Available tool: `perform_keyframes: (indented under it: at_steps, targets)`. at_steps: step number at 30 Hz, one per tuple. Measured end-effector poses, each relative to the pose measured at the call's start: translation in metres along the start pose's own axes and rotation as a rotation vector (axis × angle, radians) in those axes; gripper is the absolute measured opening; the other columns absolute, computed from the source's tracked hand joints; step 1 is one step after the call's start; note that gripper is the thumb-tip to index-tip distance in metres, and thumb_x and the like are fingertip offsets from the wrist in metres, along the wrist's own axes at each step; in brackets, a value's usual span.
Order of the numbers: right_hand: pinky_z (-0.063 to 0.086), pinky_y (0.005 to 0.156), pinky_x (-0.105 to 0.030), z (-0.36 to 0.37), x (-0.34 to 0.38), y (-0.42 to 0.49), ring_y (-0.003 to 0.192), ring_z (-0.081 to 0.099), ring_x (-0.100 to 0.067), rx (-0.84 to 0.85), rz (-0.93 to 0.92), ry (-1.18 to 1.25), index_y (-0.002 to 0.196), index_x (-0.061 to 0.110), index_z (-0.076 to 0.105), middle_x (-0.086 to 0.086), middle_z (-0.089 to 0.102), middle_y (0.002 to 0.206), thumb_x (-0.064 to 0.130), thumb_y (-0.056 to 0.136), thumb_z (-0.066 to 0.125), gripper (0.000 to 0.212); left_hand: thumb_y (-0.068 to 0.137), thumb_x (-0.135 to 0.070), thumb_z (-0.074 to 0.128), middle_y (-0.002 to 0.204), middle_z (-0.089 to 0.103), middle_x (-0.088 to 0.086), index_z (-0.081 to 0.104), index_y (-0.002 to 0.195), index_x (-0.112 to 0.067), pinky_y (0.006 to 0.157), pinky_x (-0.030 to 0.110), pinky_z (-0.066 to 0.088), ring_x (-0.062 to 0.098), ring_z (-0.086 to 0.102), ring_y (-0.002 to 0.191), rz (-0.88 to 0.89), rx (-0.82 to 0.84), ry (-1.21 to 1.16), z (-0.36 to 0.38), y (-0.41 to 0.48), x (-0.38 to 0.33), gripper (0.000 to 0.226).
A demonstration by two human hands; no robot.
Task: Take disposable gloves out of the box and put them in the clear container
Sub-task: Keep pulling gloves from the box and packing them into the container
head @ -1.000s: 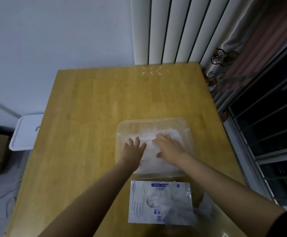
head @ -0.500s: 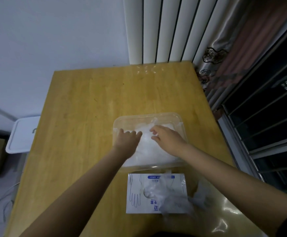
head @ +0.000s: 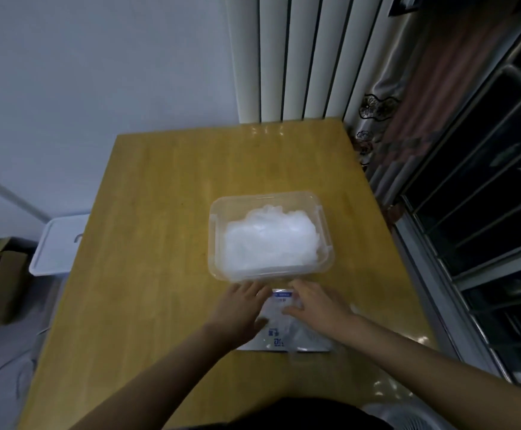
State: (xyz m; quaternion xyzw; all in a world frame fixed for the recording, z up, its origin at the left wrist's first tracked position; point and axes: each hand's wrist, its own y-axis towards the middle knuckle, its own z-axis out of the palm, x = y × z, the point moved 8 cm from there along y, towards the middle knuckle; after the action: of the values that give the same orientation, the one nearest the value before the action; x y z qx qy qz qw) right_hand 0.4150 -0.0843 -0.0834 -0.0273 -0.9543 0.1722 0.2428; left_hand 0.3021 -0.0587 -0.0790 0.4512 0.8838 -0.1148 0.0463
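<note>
Withdrawn from 1 container (head: 268, 197), left hand (head: 240, 308) and right hand (head: 318, 305) hover, grips wide, over 1 box (head: 279, 335).

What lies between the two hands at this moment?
The glove box: in the head view its white top shows in the gap between the left hand and the right hand.

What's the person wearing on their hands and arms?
Nothing: the left hand and right hand are bare, with no gloves, rings or watch showing. Both forearms are bare too, no sleeves in view. Only a dark top shows below.
</note>
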Motion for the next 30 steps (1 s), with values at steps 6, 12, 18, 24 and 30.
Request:
perform_keyframes:
  at_steps: [6,12,18,24,30]
  targets:
    - [0.048,0.085,-0.034,0.004,-0.003,0.005,0.100,0.058,-0.020,0.013,0.018,0.017,0.103,0.011,0.067,-0.005,0.058,0.111,0.023,0.091,0.061,0.018,0.085,-0.053,0.060,0.159,0.006,0.002,0.011,0.151,-0.016,0.117,0.037,0.014,0.021,0.005,0.146,-0.130,0.257,0.020,0.038,-0.016,0.009,0.090]
    - [0.047,0.077,-0.031,0.016,-0.006,0.005,0.081,0.056,-0.013,0.091,0.065,0.061,0.092,0.010,0.064,-0.011,0.064,0.099,0.032,0.086,0.068,0.023,0.083,-0.047,0.065,0.159,0.006,0.000,0.014,0.150,-0.018,0.114,0.034,0.020,0.020,0.005,0.146,-0.168,0.239,-0.036,0.041,-0.015,0.009,0.089]
    - [0.050,0.083,-0.034,0.000,0.007,-0.001,0.092,0.059,-0.018,-0.017,0.051,0.055,0.096,0.010,0.064,-0.004,0.061,0.105,0.028,0.094,0.056,0.020,0.082,-0.044,0.067,0.159,0.006,0.000,0.015,0.150,-0.018,0.115,0.034,0.019,0.021,0.005,0.146,-0.195,0.229,-0.074,0.041,-0.016,0.008,0.090]
    - [0.044,0.069,-0.022,0.018,0.011,-0.007,0.092,0.061,-0.018,0.093,0.107,-0.027,0.114,0.013,0.060,-0.004,0.064,0.110,0.033,0.090,0.062,0.031,0.082,-0.041,0.069,0.159,0.007,-0.001,0.016,0.150,-0.019,0.115,0.034,0.019,0.020,0.006,0.146,-0.212,0.210,-0.100,0.040,-0.017,0.007,0.089]
    - [0.046,0.071,-0.024,-0.002,0.014,-0.011,0.083,0.060,-0.015,-0.098,0.071,-0.012,0.088,0.014,0.066,-0.002,0.063,0.095,0.018,0.094,0.056,0.012,0.081,-0.040,0.070,0.159,0.008,0.001,0.016,0.149,-0.017,0.116,0.035,0.019,0.022,0.006,0.146,-0.227,0.208,-0.104,0.040,-0.018,0.008,0.090]
